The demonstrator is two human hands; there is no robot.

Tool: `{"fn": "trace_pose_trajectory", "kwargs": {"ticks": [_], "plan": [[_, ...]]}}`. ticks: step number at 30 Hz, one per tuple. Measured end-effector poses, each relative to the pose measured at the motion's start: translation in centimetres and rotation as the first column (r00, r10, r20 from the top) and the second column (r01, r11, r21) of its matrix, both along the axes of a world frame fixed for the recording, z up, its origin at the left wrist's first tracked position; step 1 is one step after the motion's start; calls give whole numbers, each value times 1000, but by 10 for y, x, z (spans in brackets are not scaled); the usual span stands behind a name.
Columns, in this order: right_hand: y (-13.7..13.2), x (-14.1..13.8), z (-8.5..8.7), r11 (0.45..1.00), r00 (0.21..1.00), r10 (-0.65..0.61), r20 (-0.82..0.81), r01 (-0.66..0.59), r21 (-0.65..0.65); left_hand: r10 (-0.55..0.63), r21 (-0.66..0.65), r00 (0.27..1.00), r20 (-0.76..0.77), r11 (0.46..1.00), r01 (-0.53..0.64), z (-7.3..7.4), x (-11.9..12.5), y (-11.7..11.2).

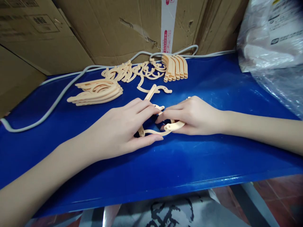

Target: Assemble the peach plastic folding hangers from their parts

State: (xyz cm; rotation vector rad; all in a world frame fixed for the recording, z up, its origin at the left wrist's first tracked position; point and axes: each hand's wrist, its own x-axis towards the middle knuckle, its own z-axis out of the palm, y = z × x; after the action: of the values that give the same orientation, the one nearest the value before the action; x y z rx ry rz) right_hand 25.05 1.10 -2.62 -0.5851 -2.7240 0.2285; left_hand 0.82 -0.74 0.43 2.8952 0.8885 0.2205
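Both my hands meet at the middle of a blue table (213,151). My left hand (120,129) is curled around a peach plastic part (151,93), a straight bar with a curved hook piece, its fingers pinched on it. My right hand (191,115) grips another curved peach piece (175,126) from the right, fingers closed on it. The two pieces touch between my fingertips. Parts of both pieces are hidden under my fingers.
Behind my hands lie a stack of flat curved peach pieces (97,91), a loose pile of hook pieces (134,71) and a row of stacked pieces (176,66). A white cable (56,97) runs along the back. Cardboard boxes (113,28) stand behind; a plastic bag (272,41) sits at right.
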Motion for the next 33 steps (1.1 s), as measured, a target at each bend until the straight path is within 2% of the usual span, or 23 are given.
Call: {"fn": "trace_pose_trajectory", "kwargs": {"ticks": [15,33], "plan": [[0,0,0,1000,1000,-2,1,2,-14,-9,7,1000,4,1000,9,0,0,0],[1,1,-2,999,1000,16,17,-17,47,6,40,1000,-24,999,-5,-3,0,1]]}}
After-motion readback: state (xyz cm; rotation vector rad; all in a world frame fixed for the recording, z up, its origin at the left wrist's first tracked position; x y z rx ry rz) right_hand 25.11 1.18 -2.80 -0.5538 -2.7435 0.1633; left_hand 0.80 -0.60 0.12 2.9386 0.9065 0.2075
